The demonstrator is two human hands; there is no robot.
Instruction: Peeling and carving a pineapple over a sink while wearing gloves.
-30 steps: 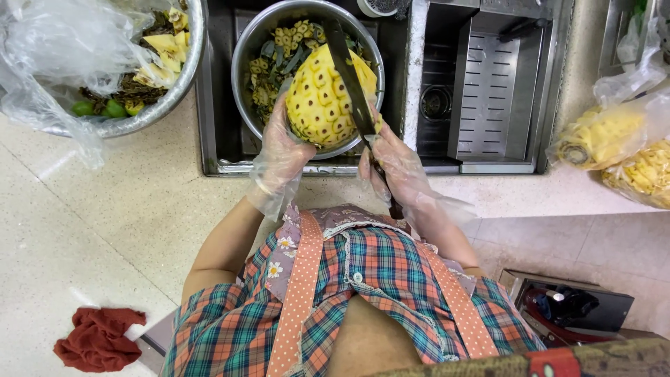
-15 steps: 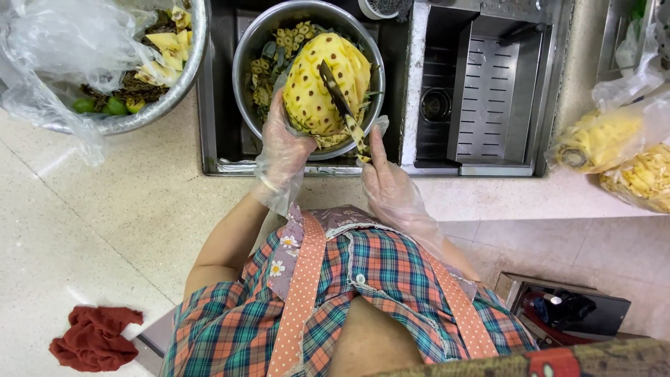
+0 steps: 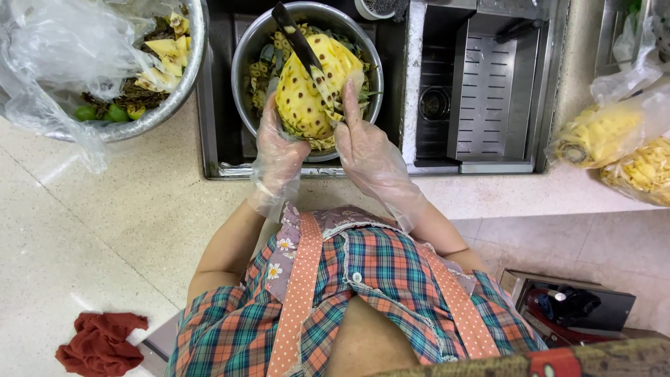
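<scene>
1. Pale speckled counter point(image 3: 105, 230); steel sink point(image 3: 488, 91) set in its far side.
2. Steel bowl point(image 3: 244, 56) in sink holds peel scraps.
3. Left hand point(image 3: 279, 150), gloved, fingers wrapped round peeled pineapple point(image 3: 307, 94) over bowl.
4. Right hand point(image 3: 370, 150) grips knife point(image 3: 296, 38), blade on fruit.
5. Far left: larger bowl point(image 3: 174, 98) of trimmings.

Two clear plastic bags point(image 3: 621, 143) of yellow pineapple lie at three o'clock on the counter's right edge, touching each other; the nearer one shows a whole peeled fruit, the other cut pieces. At ten o'clock a crumpled clear bag point(image 3: 59, 63) drapes over the left steel bowl's rim. No labels, signs or screens show.
</scene>
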